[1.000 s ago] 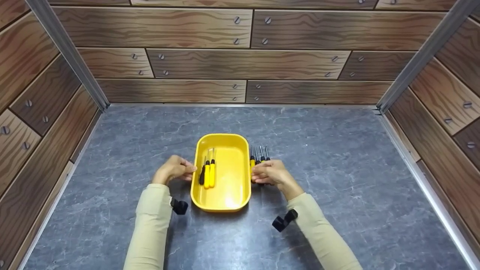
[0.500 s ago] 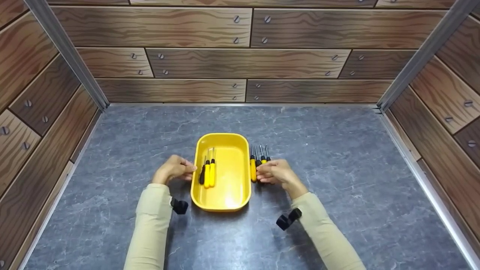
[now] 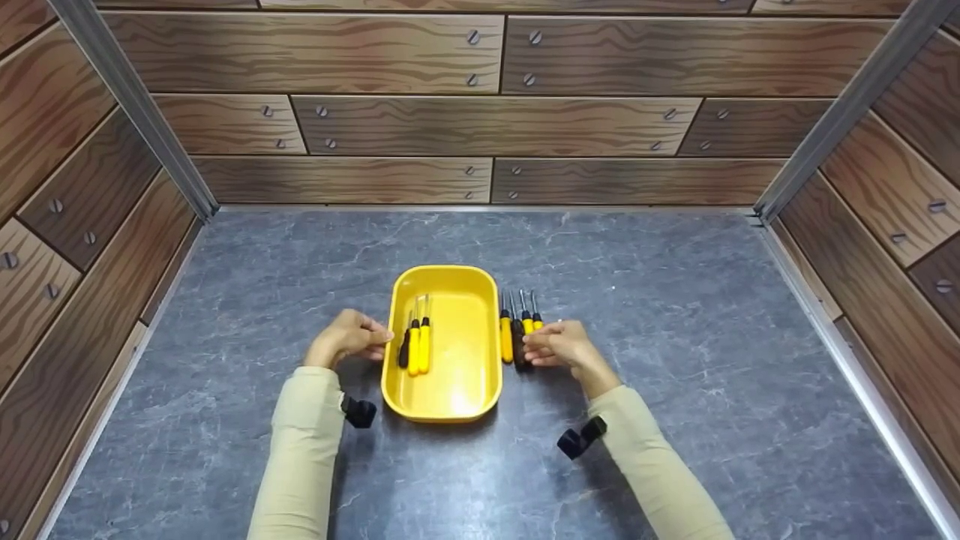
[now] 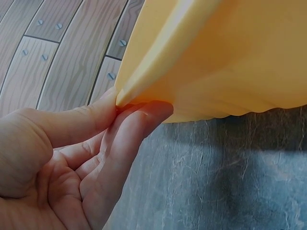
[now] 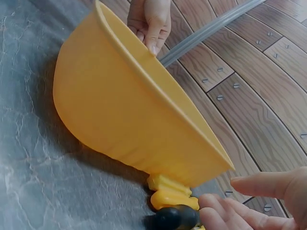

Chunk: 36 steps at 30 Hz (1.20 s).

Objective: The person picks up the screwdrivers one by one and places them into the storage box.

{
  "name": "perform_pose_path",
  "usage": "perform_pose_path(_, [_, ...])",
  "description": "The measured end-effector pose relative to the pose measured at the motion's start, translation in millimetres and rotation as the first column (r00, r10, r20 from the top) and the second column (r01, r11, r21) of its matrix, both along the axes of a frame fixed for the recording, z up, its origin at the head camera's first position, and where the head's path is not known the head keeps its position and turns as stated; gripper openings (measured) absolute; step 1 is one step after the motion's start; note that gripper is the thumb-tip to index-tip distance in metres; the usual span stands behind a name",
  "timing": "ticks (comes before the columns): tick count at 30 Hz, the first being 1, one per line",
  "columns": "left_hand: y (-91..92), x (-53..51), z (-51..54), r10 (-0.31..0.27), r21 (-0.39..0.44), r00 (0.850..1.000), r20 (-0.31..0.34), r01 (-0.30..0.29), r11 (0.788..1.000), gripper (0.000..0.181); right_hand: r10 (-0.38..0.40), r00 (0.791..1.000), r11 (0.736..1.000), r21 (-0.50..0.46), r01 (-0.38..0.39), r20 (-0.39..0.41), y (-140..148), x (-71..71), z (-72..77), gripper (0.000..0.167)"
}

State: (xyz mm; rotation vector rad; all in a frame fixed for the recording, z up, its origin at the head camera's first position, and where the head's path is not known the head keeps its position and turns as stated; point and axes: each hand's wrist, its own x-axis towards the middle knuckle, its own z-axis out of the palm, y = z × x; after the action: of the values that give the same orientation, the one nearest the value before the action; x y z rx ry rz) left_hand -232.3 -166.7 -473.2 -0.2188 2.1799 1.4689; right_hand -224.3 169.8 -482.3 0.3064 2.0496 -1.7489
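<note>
A yellow tray (image 3: 457, 390) holds three screwdrivers (image 3: 424, 349) near its left side, two with yellow handles and one black. The left hand (image 3: 350, 341) pinches the tray's left rim; in the left wrist view thumb and fingers (image 4: 86, 143) grip that edge. Several screwdrivers lie side by side just right of the tray, among them an orange-yellow handle (image 3: 506, 345) and a black handle (image 3: 517, 349). Over the rightmost handles is the right hand (image 3: 562, 349), partly hiding them. In the right wrist view this hand (image 5: 261, 201) has thumb and fingers apart beside the black handle (image 5: 177, 218).
The grey marbled tabletop (image 3: 675, 315) is bordered by wood-patterned panels (image 3: 495, 127) at the back and both sides. Metal rails (image 3: 840, 112) run along the corners. A black device is strapped to each wrist.
The right hand has moved right, away from the tray's right rim and across the screwdrivers, uncovering the orange-yellow and black handles. The left hand and tray have barely moved.
</note>
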Motion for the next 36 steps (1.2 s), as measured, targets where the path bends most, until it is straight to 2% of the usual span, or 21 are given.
perform_pose_path(7, [-0.2, 0.6, 0.1, 0.001, -0.002, 1.000, -0.001, -0.001, 1.000, 0.028, -0.034, 0.999, 0.998, 0.051, 0.035, -0.022, 3, -2.7, -3.7, 0.023])
perform_pose_path(13, [-0.5, 1.8, -0.6, 0.002, 0.011, 1.000, -0.009, -0.002, 1.000, 0.028, -0.083, 0.995, 0.981, 0.172, 0.093, -0.064, 4, -4.7, -5.9, 0.020])
perform_pose_path(17, [-0.3, 2.4, -0.1, 0.007, 0.014, 1.000, -0.007, -0.007, 1.000, 0.027, -0.082, 0.991, 0.940, 0.321, 0.113, -0.107, 6, -6.9, -6.8, 0.016])
perform_pose_path(20, [-0.1, 2.0, 0.4, 0.003, 0.019, 1.000, -0.005, -0.003, 1.000, 0.027, -0.056, 0.988, 0.885, 0.451, 0.114, -0.142, 8, -9.2, -7.5, 0.012])
perform_pose_path(23, [0.1, 1.4, 0.7, 0.000, 0.019, 1.000, -0.005, 0.000, 1.000, 0.028, -0.030, 0.987, 0.842, 0.529, 0.108, -0.155, 9, -11.1, -8.4, 0.009])
perform_pose_path(24, [0.0, 1.3, 0.7, -0.002, 0.018, 1.000, -0.004, 0.002, 1.000, 0.028, -0.028, 0.988, 0.836, 0.538, 0.106, -0.152, 9, -11.7, -8.8, 0.009])
perform_pose_path(29, [0.3, 0.7, 0.7, 0.001, -0.003, 1.000, 0.005, -0.001, 1.000, 0.028, -0.040, 0.992, 0.842, 0.531, 0.099, -0.123, 10, -14.7, -12.4, 0.013])
perform_pose_path(36, [0.6, 0.2, 0.1, 0.003, 0.002, 1.000, 0.013, -0.003, 1.000, 0.028, -0.094, 0.994, 0.882, 0.458, 0.109, -0.055, 11, -18.9, -16.7, 0.018])
